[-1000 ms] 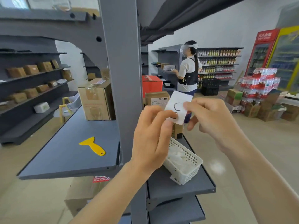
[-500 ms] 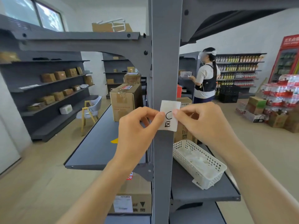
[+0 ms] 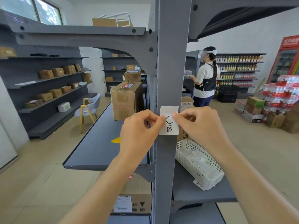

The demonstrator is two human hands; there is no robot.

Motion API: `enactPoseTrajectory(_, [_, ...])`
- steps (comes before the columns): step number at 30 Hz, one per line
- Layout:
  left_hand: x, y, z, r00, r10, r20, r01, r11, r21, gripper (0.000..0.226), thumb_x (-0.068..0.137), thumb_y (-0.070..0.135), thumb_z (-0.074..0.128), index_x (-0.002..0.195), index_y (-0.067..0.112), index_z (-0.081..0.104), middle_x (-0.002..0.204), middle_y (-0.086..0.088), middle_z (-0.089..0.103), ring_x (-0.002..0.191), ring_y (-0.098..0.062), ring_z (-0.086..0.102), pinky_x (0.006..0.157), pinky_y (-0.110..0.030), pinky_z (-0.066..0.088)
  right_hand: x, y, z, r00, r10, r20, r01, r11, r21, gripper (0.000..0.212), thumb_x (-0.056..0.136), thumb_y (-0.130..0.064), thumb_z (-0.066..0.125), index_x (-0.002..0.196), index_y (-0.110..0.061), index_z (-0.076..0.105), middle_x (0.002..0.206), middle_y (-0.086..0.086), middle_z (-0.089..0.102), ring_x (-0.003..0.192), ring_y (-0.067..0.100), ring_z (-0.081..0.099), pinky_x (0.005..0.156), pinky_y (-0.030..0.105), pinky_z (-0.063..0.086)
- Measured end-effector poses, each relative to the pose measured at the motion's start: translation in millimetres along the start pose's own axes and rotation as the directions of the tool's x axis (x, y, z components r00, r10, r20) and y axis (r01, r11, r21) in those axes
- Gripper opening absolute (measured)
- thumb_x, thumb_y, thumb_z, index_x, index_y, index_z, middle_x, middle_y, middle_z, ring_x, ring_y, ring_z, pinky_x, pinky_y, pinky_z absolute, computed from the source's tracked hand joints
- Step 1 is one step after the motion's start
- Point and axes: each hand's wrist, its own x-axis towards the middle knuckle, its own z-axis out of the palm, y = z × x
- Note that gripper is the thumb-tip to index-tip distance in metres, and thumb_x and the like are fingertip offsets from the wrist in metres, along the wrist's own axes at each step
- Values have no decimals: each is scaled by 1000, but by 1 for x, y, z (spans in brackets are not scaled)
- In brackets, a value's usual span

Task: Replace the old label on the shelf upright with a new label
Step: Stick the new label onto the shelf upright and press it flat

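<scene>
A white paper label (image 3: 169,121) with a black "C" and a character printed on it lies against the front face of the grey shelf upright (image 3: 171,65), at chest height. My left hand (image 3: 140,129) pinches the label's left edge between thumb and forefinger. My right hand (image 3: 199,125) pinches its right edge the same way. The label stands upright and spans nearly the full width of the upright. I cannot tell whether it is stuck down.
A white plastic basket (image 3: 200,164) sits on the shelf right of the upright. On the left shelf (image 3: 95,147) lie a yellow scraper (image 3: 116,140) and a cardboard box (image 3: 126,100). A person (image 3: 205,76) stands at the far shelves.
My view has swung right so the upright is centred. Both hands carried the label from beside the upright onto its front face and now hold it there.
</scene>
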Motion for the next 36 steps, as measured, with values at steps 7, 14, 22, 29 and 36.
enactPoseTrajectory(7, [2, 2, 3, 999, 26, -45, -24, 999, 45, 23, 88, 43, 71, 69, 32, 67, 69, 14, 69, 71, -11, 61, 64, -41, 56, 0, -1, 1, 1000, 10, -14, -10, 1000, -12, 25, 90, -41, 71, 69, -30, 79, 63, -22, 71, 70, -2, 66, 61, 19, 48])
enactPoseTrajectory(14, [8, 2, 4, 996, 70, -56, -59, 982, 177, 31, 85, 48, 70, 62, 29, 64, 64, 14, 65, 73, -7, 57, 58, -23, 42, -1, -8, -2, 999, 19, -43, -24, 994, -109, 26, 87, -43, 70, 63, -35, 75, 56, -20, 68, 63, -4, 63, 55, 19, 40])
enactPoseTrajectory(22, [24, 0, -14, 993, 93, 70, -96, 994, 47, 23, 84, 43, 76, 89, 28, 60, 75, 7, 57, 67, -8, 52, 61, -18, 44, 3, -11, -13, 994, 35, -102, -60, 966, -252, 36, 78, -61, 72, 68, -27, 66, 67, -12, 68, 66, 8, 63, 63, 31, 49])
enactPoseTrajectory(29, [46, 5, -20, 974, 158, 160, -147, 986, -78, 29, 87, 41, 76, 99, 18, 62, 88, 3, 65, 74, -20, 64, 66, -28, 54, 13, -16, -8, 996, -51, -77, 50, 998, -24, 45, 79, -64, 75, 100, -28, 58, 82, -17, 69, 72, 7, 69, 73, 44, 61])
enactPoseTrajectory(36, [56, 0, -31, 917, 350, 192, -371, 924, 88, 24, 88, 47, 73, 89, 24, 64, 77, 10, 70, 65, -14, 67, 64, -41, 59, 21, -14, -14, 998, -66, -12, 66, 997, -27, 35, 86, -46, 78, 100, -19, 62, 84, -16, 69, 70, -2, 63, 70, 30, 56])
